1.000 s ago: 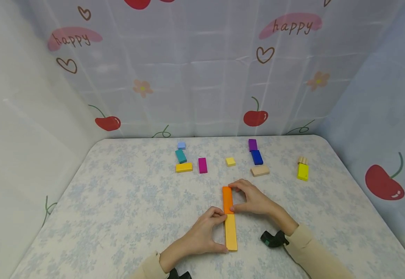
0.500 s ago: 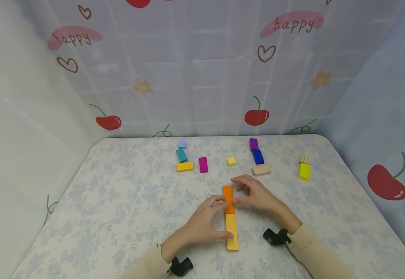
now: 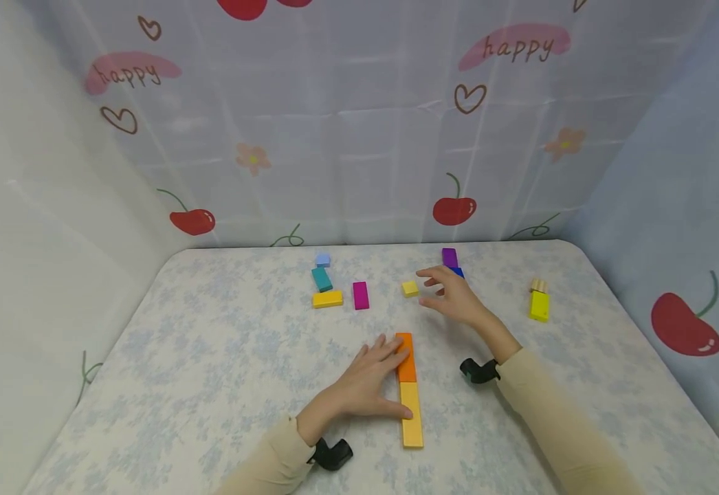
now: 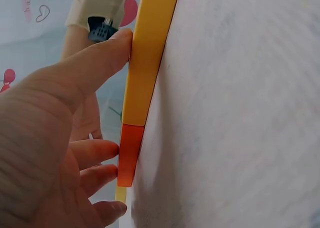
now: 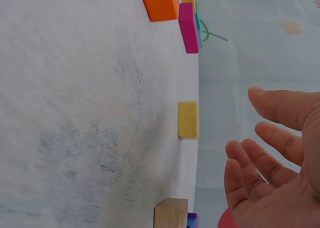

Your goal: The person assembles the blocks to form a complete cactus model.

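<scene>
An orange block [image 3: 407,373] and a longer yellow-orange block [image 3: 412,433] lie end to end in one line on the table. My left hand [image 3: 359,385] spreads over their left side. Its thumb is at the long block's edge and its fingertips are at the orange one, as the left wrist view also shows. My right hand [image 3: 458,302] hovers with loosely bent fingers, holding nothing, just right of a small pale yellow block [image 3: 410,289]. Beneath that hand a tan wooden block [image 5: 171,215] is hidden in the head view, but the right wrist view shows it.
Purple [image 3: 450,257] and blue [image 3: 458,272] blocks sit at the back. To the left are magenta [image 3: 361,295], yellow [image 3: 327,299], teal [image 3: 321,279] and light blue [image 3: 323,260] blocks. A lime block [image 3: 539,306] lies at right. A patterned curtain [image 3: 347,137] hangs behind.
My right hand has left the orange block and moved up toward the back blocks. My left fingers have spread and shifted farther up along the orange block; the two lined-up blocks stay put.
</scene>
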